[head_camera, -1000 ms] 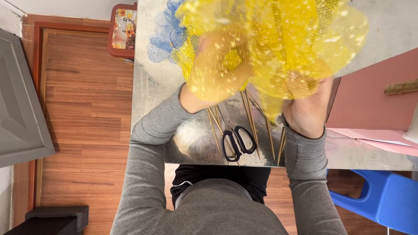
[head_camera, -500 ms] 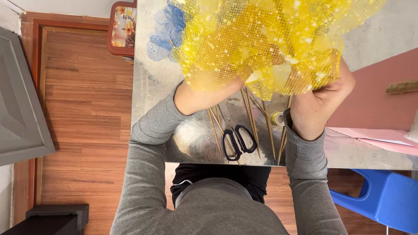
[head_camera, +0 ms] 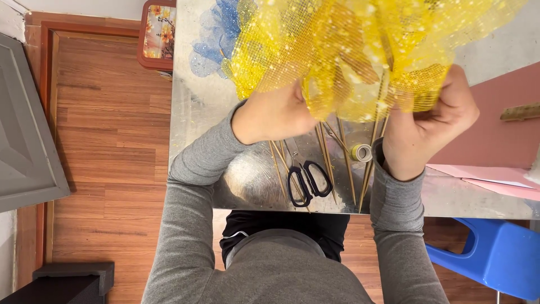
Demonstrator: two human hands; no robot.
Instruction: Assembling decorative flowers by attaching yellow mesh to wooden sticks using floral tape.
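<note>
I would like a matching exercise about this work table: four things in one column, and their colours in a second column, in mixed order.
Things:
1. mesh held by both hands
2. scissors handles
3. chair
4. paper sheets

Colours:
A. pink
B. black
C. yellow
D. blue

Pairs: 1-C, 2-B, 3-D, 4-A

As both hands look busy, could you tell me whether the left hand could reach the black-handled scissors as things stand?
Probably yes, once it lets go: the scissors lie uncovered among wooden sticks just below the left hand, which now grips the yellow mesh.
</note>
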